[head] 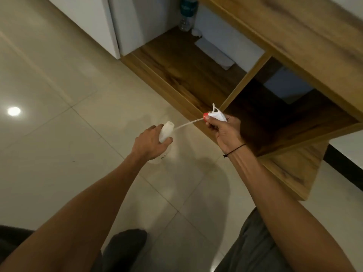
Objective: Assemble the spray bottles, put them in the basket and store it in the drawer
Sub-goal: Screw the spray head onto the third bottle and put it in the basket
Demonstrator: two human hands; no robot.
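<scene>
I am gripping the bottle (166, 132) in my left hand (150, 143) while my right hand (225, 128) is pinching the spray head (215, 115), its dip tube (188, 124) slanting into the bottle's mouth.

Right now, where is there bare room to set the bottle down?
The tiled floor left of the left hand is bare. The front of the left shelf compartment is free; a paper and a clear bottle crowd its back. The right compartment looks open but dark.

Two hands — one bottle body (166, 132), one spray head (215, 115) with one dip tube (188, 124) — one water bottle (187, 13).
</scene>
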